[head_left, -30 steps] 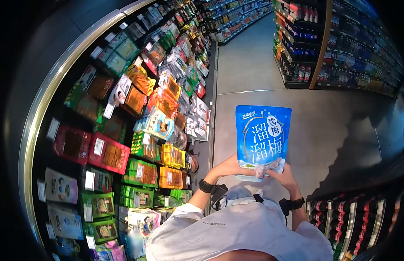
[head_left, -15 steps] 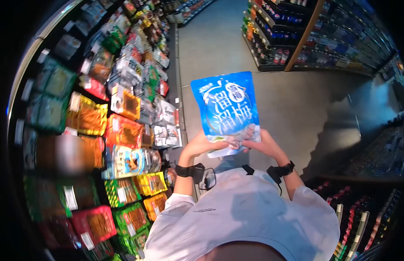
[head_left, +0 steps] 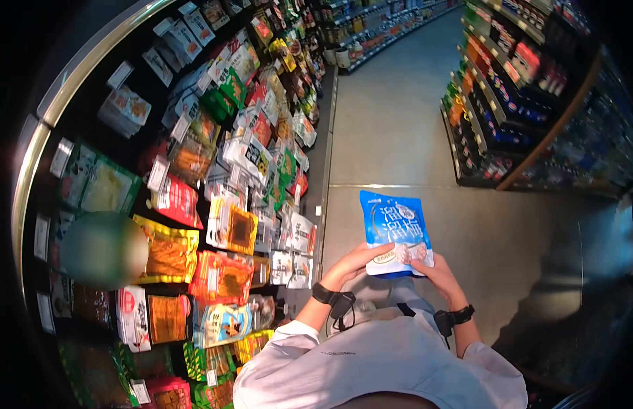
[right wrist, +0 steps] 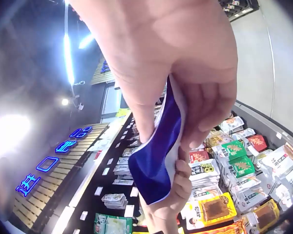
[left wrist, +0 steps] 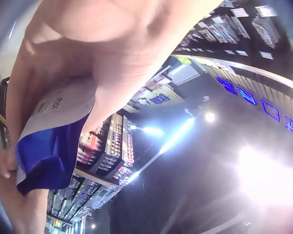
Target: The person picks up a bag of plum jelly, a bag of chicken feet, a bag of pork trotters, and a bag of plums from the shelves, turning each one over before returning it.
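A blue and white snack pouch [head_left: 397,228] with white lettering is held upright in front of the body in the head view. My left hand [head_left: 358,261] grips its lower left edge, thumb across the front. On the lower right, my right hand [head_left: 439,274] pinches the edge with the thumb on the front. The left wrist view shows the pouch's blue end [left wrist: 51,156] beneath the left palm. Seen in the right wrist view, the pouch [right wrist: 156,156] sits between the right hand's thumb and curled fingers, with the other hand's fingers beyond it.
A long shelf display of packaged snacks [head_left: 231,228] runs along the left, behind a metal rail [head_left: 30,160]. Drink shelves [head_left: 507,102] stand at the right. Grey floor [head_left: 391,129] stretches between them, with more shelving [head_left: 391,34] at the far end.
The pouch has come lower and closer to the body, tilting back, with both hands still on it. The head view has swung, first right, then back left.
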The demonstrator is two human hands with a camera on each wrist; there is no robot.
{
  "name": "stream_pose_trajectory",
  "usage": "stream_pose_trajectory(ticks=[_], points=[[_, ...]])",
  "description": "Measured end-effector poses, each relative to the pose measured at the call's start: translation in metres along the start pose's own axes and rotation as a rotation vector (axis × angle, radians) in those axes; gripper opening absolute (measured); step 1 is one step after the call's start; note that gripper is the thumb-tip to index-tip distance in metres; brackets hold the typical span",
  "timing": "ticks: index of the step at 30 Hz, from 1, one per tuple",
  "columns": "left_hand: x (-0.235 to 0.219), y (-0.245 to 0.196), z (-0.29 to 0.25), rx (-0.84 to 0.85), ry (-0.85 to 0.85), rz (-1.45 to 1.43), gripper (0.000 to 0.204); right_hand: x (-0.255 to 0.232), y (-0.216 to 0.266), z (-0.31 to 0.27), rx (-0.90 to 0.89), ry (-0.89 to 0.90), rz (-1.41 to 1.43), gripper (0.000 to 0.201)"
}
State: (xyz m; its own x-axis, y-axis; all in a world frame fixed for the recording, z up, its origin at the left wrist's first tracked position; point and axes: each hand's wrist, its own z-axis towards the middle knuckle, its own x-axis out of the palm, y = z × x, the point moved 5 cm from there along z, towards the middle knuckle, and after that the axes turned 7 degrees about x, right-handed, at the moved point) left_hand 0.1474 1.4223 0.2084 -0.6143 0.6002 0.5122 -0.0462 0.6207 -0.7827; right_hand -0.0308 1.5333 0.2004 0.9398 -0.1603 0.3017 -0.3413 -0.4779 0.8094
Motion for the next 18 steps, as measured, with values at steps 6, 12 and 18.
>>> stream_pose_trajectory(ticks=[6, 12, 18], points=[[-0.029, -0.063, 0.11, -0.034, 0.021, 0.15, 0.053, -0.053, 0.069, 0.121, -0.092, 0.093, 0.058, 0.052], [-0.032, -0.167, 0.234, 0.018, 0.066, 0.254, 0.064, -0.117, 0.167, 0.225, -0.156, 0.051, -0.034, 0.048], [-0.036, -0.251, 0.337, 0.035, 0.113, 0.396, 0.065, -0.165, 0.244, 0.293, -0.148, 0.064, 0.105, 0.049]])
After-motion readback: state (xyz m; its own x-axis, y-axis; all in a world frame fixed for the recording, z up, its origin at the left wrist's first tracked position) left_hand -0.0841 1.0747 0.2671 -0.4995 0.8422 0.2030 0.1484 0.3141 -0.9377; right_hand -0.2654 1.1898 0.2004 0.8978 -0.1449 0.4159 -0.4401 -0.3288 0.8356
